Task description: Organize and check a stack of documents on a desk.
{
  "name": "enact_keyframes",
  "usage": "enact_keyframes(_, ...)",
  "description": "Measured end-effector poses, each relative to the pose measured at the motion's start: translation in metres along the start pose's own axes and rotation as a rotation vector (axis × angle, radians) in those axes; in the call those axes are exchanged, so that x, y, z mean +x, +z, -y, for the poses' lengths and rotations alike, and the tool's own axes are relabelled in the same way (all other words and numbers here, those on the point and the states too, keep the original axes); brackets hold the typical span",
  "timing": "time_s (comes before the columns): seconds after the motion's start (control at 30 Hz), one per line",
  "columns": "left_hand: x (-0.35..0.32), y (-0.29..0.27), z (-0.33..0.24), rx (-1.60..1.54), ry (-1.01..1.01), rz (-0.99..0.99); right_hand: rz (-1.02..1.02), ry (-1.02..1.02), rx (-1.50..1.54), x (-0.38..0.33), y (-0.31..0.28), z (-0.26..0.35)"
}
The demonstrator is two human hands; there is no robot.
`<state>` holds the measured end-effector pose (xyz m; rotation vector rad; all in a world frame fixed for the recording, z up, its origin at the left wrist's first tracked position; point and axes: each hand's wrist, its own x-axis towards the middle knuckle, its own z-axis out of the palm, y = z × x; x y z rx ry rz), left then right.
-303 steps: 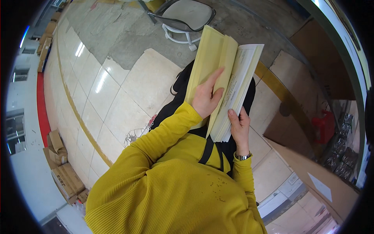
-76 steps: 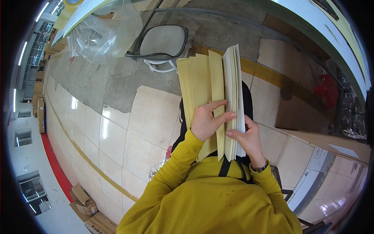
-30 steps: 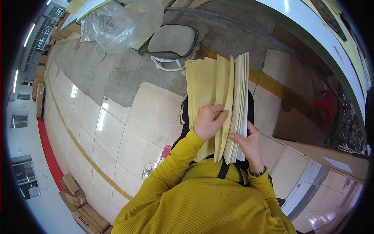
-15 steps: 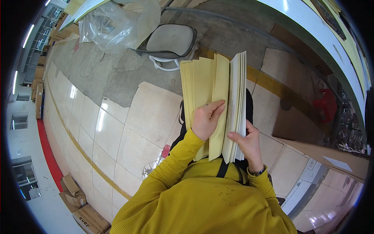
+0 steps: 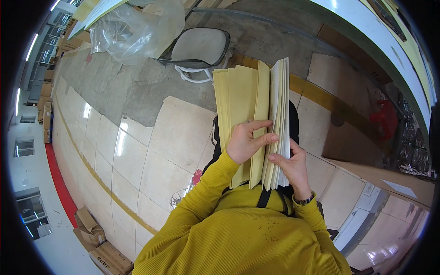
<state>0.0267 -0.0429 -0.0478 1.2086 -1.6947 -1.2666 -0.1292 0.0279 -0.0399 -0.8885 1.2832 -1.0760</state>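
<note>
A thick bundle of yellow folded sheets (image 5: 240,96) lies fanned out over my lap, with a stack of white-edged sheets (image 5: 280,91) standing along its right side. My right hand (image 5: 293,166) grips the lower right edge of the white-edged stack, thumb in front and fingers behind it. Across the yellow sheets rests my left hand (image 5: 247,141), its thumb and index finger apart and their tips at the edges of the white-edged stack. The other fingers of the left hand are curled and partly hidden.
A grey-seated stool (image 5: 200,47) stands ahead, beside a clear plastic bag (image 5: 137,34). A white-topped table (image 5: 366,32) runs along the right, with a red stool (image 5: 384,120) beneath it. Cardboard boxes (image 5: 110,259) sit at lower left, and an open carton (image 5: 389,176) at right.
My left hand has shifted right, its thumb and index finger opening from the yellow sheet toward the white-edged stack. My right hand keeps its hold at the lower right edge.
</note>
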Motion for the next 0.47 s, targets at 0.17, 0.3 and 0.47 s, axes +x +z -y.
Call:
enact_keyframes(0.17, -0.0027, -0.0006, -0.0059, 0.047, -0.195, -0.09, -0.005, 0.002, 0.046, 0.0004, 0.0002, -0.0005)
enact_keyframes(0.3, -0.0084, 0.0032, -0.0024, 0.182, -0.134, -0.241, -0.006, 0.023, 0.045, -0.001, 0.0, 0.0011)
enact_keyframes(0.47, -0.0023, 0.0065, -0.0071, 0.511, 0.405, -0.479, 0.002, 0.007, 0.06, -0.0003, -0.001, -0.002)
